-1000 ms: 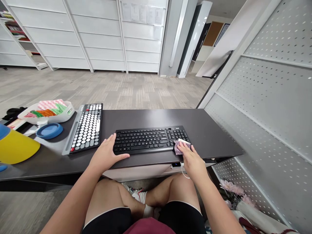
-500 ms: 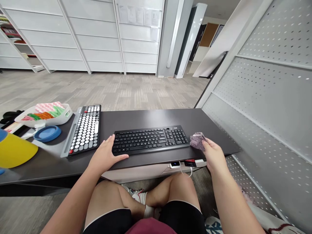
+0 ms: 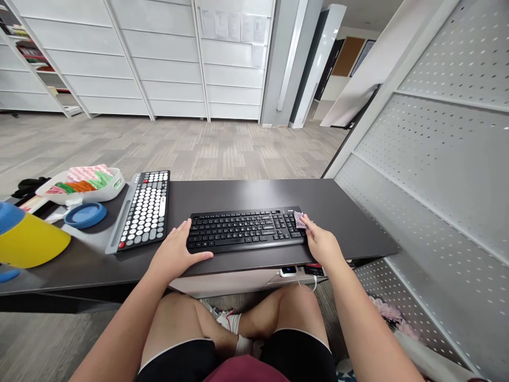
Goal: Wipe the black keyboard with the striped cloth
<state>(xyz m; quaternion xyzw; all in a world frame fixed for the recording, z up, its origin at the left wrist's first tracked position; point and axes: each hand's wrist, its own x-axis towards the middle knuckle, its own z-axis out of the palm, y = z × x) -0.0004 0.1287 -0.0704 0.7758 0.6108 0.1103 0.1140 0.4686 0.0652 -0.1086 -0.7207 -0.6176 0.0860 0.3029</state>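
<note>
A black keyboard (image 3: 242, 227) lies flat along the dark tabletop in front of me. My left hand (image 3: 175, 252) grips its left end, with the fingers against the side edge and the thumb along the front edge. Pinched in my right hand (image 3: 323, 246) is a small greyish-purple cloth (image 3: 299, 219), which rests on the keys at the upper right of the number pad. Part of the cloth is hidden under my fingers. To the left, a second keyboard (image 3: 147, 209) with round white and grey keys stands turned nearly lengthwise.
Left on the table (image 3: 246, 191) are a white basket (image 3: 118, 183) of colourful strips, a blue round lid (image 3: 85, 214) and a yellow-and-blue container (image 3: 34, 241). A perforated panel (image 3: 437, 159) borders the right side. Below the front edge hangs a white cable (image 3: 315, 284).
My right hand has moved left with the cloth, from beside the keyboard's right end onto its upper right keys. My left hand has stayed at the keyboard's left end.
</note>
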